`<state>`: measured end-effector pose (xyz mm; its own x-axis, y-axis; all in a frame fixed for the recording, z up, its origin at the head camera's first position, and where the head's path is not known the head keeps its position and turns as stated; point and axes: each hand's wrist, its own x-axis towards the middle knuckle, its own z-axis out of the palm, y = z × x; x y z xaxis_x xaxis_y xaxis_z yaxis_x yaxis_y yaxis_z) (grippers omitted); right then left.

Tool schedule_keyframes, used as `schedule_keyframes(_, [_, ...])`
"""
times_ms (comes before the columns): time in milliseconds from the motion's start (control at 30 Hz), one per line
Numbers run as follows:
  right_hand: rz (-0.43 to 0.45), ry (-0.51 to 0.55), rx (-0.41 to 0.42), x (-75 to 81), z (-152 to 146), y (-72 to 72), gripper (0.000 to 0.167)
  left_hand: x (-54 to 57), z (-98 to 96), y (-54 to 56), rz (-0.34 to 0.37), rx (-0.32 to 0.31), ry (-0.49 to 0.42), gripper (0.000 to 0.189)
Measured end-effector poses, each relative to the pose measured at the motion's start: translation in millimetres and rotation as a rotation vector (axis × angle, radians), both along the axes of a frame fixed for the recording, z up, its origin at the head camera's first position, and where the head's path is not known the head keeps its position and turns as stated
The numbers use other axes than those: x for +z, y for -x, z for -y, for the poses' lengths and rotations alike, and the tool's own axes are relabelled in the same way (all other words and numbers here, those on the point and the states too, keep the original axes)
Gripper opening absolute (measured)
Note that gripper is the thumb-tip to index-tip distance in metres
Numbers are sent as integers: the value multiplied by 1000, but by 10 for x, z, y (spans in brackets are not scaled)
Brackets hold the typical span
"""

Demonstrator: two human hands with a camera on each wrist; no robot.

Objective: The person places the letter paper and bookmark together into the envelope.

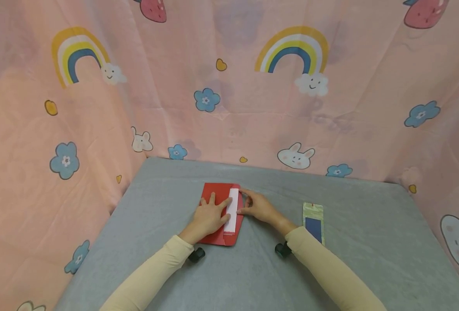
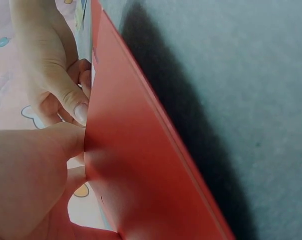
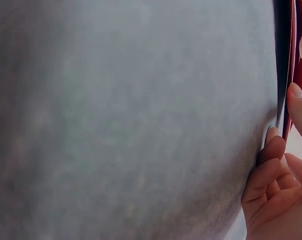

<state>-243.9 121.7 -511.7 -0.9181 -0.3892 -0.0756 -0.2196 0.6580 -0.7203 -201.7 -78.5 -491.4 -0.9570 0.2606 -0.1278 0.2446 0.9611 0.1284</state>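
A red envelope (image 1: 218,188) lies on the grey table, with a narrow white strip (image 1: 233,201) along its right side. My left hand (image 1: 207,217) spreads its fingers over the envelope, the thumb and index fingertips reaching the white strip. At the right edge, my right hand (image 1: 261,208) grips the envelope by its border, index finger near the top corner and thumb lower down. The right wrist view shows the thumb (image 3: 298,107) against the red layers, with curled fingers (image 3: 271,150) low beside them. From the left wrist view, the envelope's near edge stands slightly off the cloth.
A green-gold packet with a dark blue panel (image 1: 313,226) lies to the right, partly behind my right sleeve (image 1: 326,268). Grey cloth covers the table (image 1: 369,233). A pink curtain with printed rainbows (image 1: 237,129) rises behind the table and along its sides.
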Motion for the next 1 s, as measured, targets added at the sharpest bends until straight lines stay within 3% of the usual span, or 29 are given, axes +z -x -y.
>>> schedule_keyframes(1000, [-47, -45, -30, 10, 102, -18, 78, -23, -5, 21, 12, 9, 3, 61])
